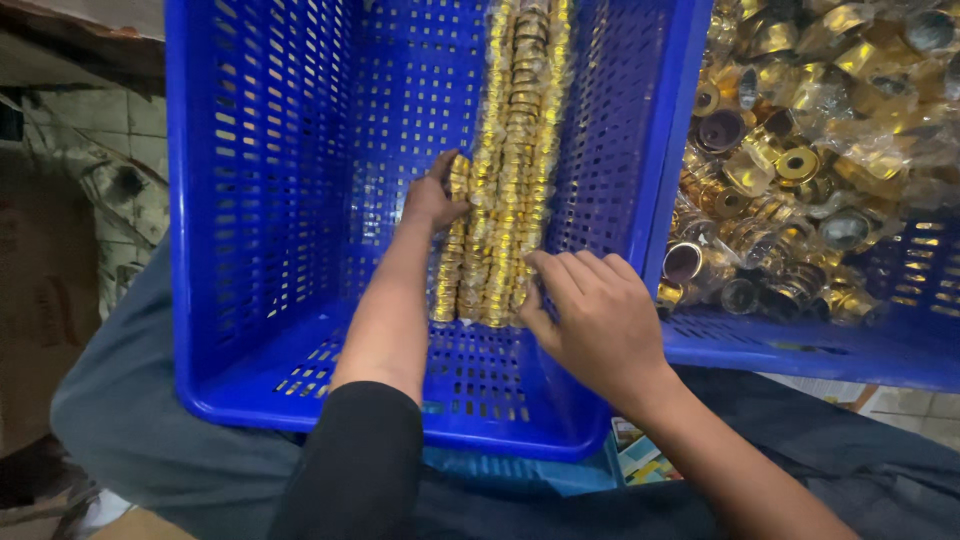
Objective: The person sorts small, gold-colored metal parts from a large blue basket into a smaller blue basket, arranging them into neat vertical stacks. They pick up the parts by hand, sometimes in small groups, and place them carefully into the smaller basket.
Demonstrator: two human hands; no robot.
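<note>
A blue perforated plastic crate [250, 200] rests tilted on my lap. Inside it lie long rows of shiny gold caps [505, 170], lined up side by side along the crate's floor. My left hand [432, 198] reaches into the crate and grips the top of the short leftmost row of gold caps [450, 255]. My right hand [590, 315] rests on the near end of the rows at their right side, fingers curled against the caps.
A second blue crate [800, 345] at the right holds a loose heap of gold caps [790, 160] in clear wrapping. Cardboard and a worn wall are at the left. Grey cloth covers my lap below the crate.
</note>
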